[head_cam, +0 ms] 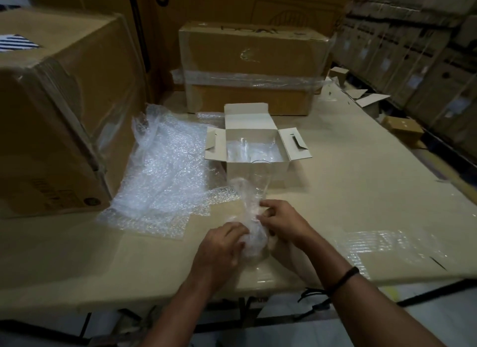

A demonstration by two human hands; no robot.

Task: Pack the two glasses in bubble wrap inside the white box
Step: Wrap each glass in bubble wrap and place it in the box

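Cardboard-topped table (335,191), stacked cartons (253,62) behind. Open white box (258,171) mid-table, one glass (244,147) inside. Just in front of box, second glass (259,181) with wrap (249,217) bunched round it, gripped by curled fingers of left hand (219,248) and right hand (281,225); loose sheets (165,171) left of box.

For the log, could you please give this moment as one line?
phase: wrapping | left hand, right hand: grip bubble wrap around glass | white box: open
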